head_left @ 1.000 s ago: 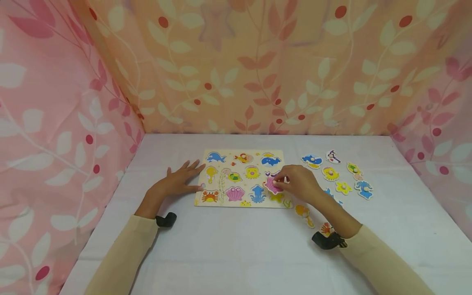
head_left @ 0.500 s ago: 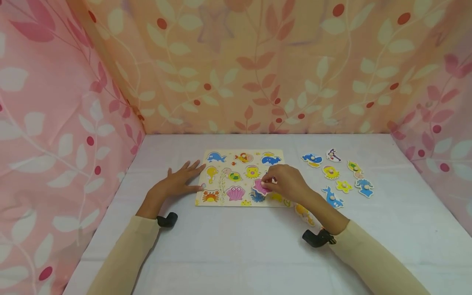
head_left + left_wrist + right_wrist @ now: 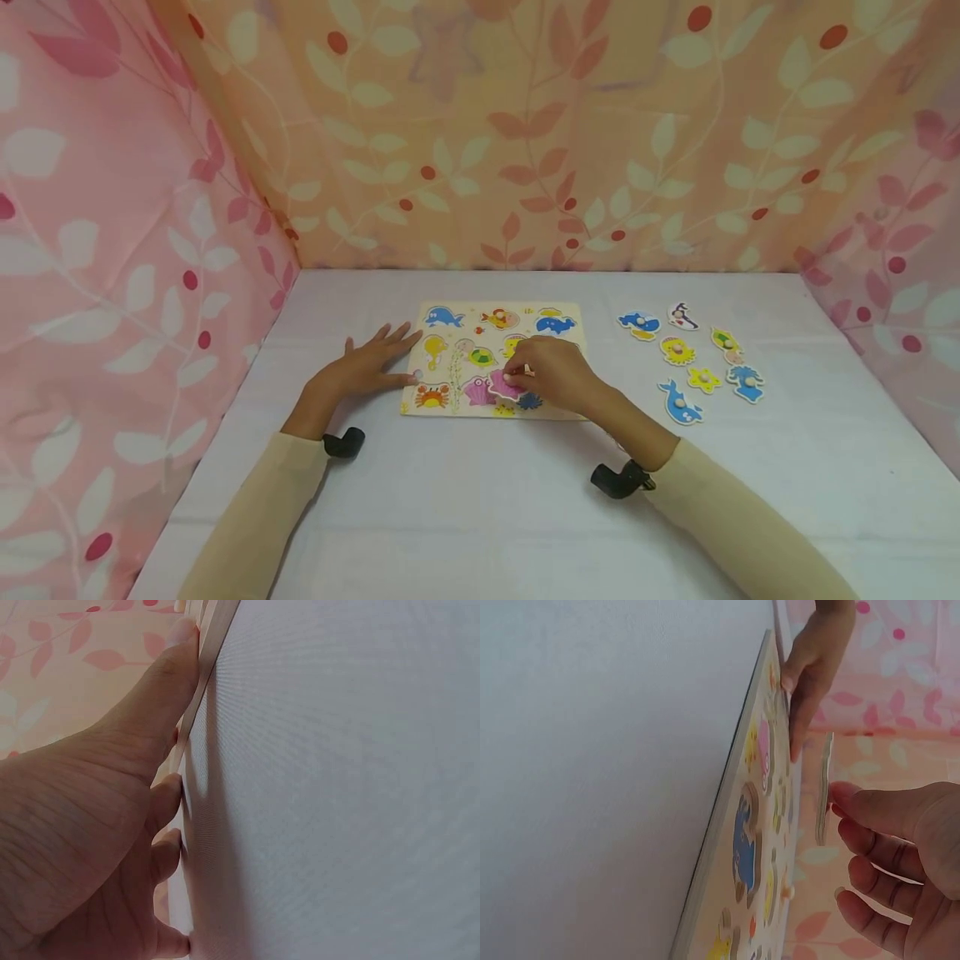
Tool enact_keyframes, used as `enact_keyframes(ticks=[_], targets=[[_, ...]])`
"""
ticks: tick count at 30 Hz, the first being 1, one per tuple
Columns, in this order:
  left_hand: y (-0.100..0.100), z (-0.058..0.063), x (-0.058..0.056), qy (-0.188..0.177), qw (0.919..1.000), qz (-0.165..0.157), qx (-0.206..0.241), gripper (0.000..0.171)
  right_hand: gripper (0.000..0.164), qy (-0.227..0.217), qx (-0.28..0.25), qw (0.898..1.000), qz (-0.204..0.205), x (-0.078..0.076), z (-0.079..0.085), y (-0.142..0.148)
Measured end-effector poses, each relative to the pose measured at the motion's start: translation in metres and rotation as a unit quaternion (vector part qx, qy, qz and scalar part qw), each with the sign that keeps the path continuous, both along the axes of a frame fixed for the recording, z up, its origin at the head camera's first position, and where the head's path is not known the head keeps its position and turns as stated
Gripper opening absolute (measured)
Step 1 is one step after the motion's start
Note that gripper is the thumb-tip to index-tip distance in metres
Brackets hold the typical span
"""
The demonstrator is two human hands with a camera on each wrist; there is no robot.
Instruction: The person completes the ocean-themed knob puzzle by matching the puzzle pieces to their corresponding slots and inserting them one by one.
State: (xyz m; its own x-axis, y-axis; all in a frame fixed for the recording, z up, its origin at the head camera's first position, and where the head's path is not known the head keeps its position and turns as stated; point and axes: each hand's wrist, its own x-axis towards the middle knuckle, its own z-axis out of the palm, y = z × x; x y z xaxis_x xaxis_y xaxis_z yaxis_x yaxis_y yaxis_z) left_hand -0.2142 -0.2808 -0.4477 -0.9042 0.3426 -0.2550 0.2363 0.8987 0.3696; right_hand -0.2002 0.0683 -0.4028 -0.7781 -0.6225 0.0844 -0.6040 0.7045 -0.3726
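A wooden puzzle board printed with sea animals lies on the white table. My left hand rests at the board's left edge, fingers spread, thumb touching its near-left side. In the left wrist view the thumb lies along the board's edge. Between thumb and fingertips my right hand pinches a pink shell puzzle piece. In the head view that piece overlaps the printed pink shell. The right wrist view shows the piece edge-on, held apart from the board's face.
Right of the board lie several loose knobbed pieces, among them a blue whale, a yellow star, a blue squid and a yellow octopus. A knobbed fish piece sits in the board. Patterned cloth walls stand behind and beside the table.
My right hand has moved left across the board with the pink shell piece, from the right side to over the printed shell. The left hand has stayed at the board's left edge.
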Motion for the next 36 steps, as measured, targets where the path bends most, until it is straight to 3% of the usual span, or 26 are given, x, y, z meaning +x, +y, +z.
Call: enact_keyframes(ticks=[15,36], targets=[[-0.002,0.000,-0.001,-0.005,1.0000,-0.002,-0.006,0.094,0.013,0.001,0.014,0.998,0.059,-0.004,-0.009,-0.030],[-0.001,-0.002,-0.004,-0.006,1.0000,0.000,-0.004,0.094,0.017,-0.011,0.032,0.998,0.059,-0.009,-0.021,-0.042]])
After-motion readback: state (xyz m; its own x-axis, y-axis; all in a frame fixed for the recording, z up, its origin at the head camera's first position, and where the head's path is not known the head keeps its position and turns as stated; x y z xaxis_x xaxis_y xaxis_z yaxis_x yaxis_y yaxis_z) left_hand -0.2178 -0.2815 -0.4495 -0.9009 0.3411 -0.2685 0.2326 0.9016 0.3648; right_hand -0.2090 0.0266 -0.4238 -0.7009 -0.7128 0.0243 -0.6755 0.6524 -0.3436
